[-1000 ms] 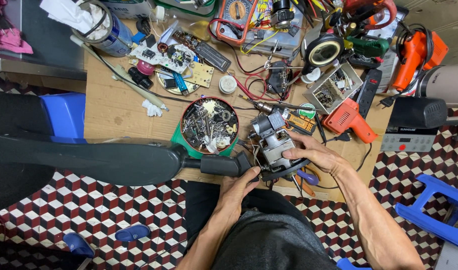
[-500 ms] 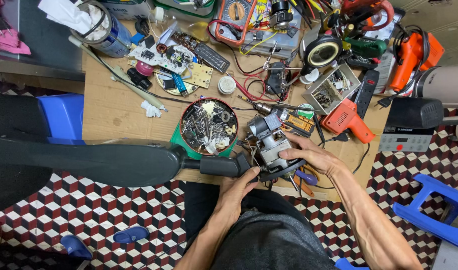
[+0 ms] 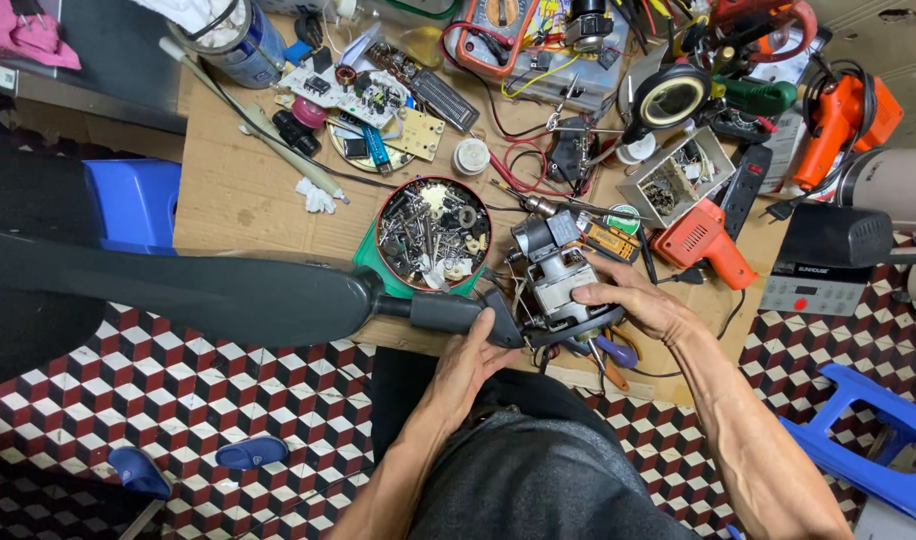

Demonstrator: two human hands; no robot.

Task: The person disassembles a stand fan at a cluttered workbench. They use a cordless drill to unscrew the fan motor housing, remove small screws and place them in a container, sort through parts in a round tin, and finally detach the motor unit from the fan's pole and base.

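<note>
A grey electric motor unit (image 3: 556,272) with a metal gearbox on top rests at the near edge of the workbench (image 3: 238,200). My right hand (image 3: 633,303) wraps its right side and grips it. My left hand (image 3: 473,355) holds the black plastic neck (image 3: 448,312) where a long black fan body (image 3: 198,290) joins the motor. Thin wires hang under the motor between my two hands.
A round tin of screws and small parts (image 3: 433,233) sits just behind the motor. An orange drill (image 3: 700,240), a white parts box (image 3: 678,178), circuit boards (image 3: 363,95), a multimeter (image 3: 498,30) and tangled wires crowd the bench. A blue stool (image 3: 883,440) stands at right.
Both hands stay on the motor and the black neck. The motor has turned very slightly; the view has shifted a little.
</note>
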